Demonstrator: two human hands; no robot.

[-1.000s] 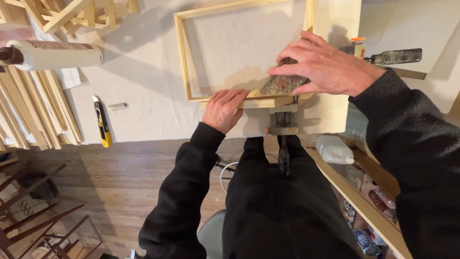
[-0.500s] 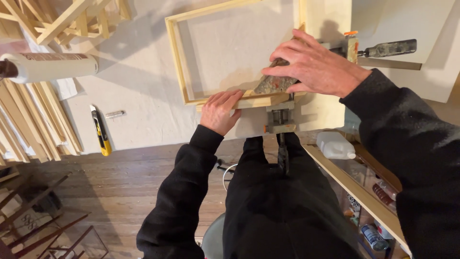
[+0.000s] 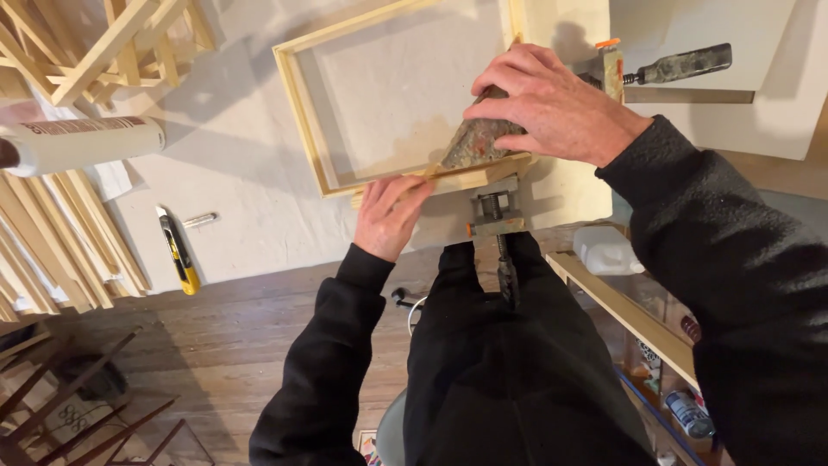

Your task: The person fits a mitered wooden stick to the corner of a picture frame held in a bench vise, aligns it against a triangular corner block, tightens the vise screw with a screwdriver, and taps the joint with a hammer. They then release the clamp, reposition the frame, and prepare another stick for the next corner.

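Note:
A pale wooden frame [image 3: 302,112] lies flat on a white-covered table [image 3: 241,147]. My left hand [image 3: 390,214] presses its near rail, fingers flat on the wood. My right hand [image 3: 548,108] is closed over a mottled triangular block [image 3: 473,142] set in the frame's near right corner. A clamp [image 3: 493,216] grips the table edge just under that corner, its handle hanging down in front of me. A second clamp with a dark handle [image 3: 681,63] lies on the table to the right.
A yellow and black utility knife [image 3: 178,252] and a small metal piece [image 3: 200,221] lie left of the frame. A white tube [image 3: 82,144] and stacked wooden frames [image 3: 52,250] fill the left side. Shelves with bottles [image 3: 655,345] stand at right.
The view has drifted so the frame sits further left. My right hand has slid the triangular block slightly along the corner; my left hand stays on the near rail.

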